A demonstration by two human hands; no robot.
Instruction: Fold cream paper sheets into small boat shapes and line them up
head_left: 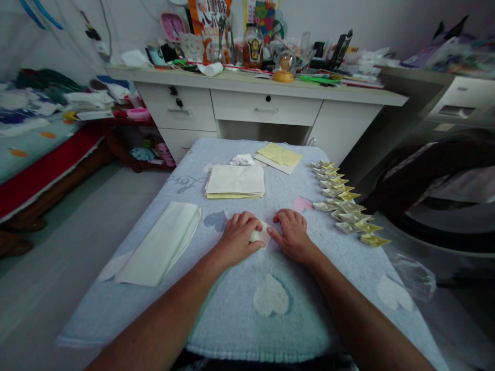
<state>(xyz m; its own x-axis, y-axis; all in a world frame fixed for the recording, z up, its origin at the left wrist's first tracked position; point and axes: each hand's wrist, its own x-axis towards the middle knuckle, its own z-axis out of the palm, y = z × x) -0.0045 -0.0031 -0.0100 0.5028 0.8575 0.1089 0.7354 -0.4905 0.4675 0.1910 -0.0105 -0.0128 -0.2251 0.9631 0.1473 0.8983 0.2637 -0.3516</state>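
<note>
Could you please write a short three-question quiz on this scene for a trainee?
1. True or false: the boat-shaped folded papers stand in a row on the right side of the blue cloth.

2. What lies between the left hand and the right hand?
A) a glass jar
B) a small pale paper
C) a pink clock

3. Fill in: below the whitish top of the paper stack, ____ sheets show at the near edge.

Key: 1. True; 2. B; 3. yellow.

- Left hand (242, 239), right hand (292, 237): bare, fingers rounded; nails too small to make out.
- Left forearm (170, 309), right forearm (356, 304): bare, tapering to wrist.
- Dark fabric (201, 362), lower edge: near-black; garment type indeterminable.
</note>
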